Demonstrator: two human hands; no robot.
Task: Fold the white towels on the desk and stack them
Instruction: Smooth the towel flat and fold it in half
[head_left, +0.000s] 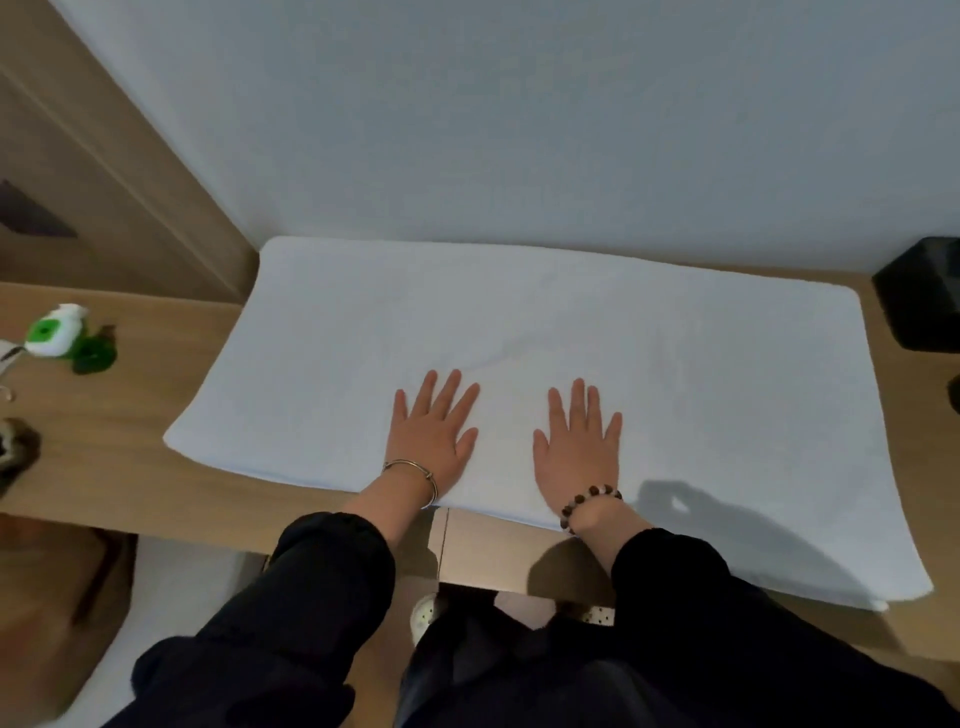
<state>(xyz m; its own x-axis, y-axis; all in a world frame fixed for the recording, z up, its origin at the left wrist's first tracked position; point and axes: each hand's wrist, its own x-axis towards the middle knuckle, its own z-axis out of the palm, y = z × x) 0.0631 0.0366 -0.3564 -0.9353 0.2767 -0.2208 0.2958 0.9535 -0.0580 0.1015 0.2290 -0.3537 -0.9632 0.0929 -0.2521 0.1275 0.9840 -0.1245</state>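
White towel (649, 353) under left hand (434, 441), right hand (579, 452) (both flat).

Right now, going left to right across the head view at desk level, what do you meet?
Green-and-white object → left hand → right hand → black object. Both hands lie flat on the white towel.

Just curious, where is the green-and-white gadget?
Head view: the small green-and-white plastic gadget lies on the wooden desk, far left of the white towel.
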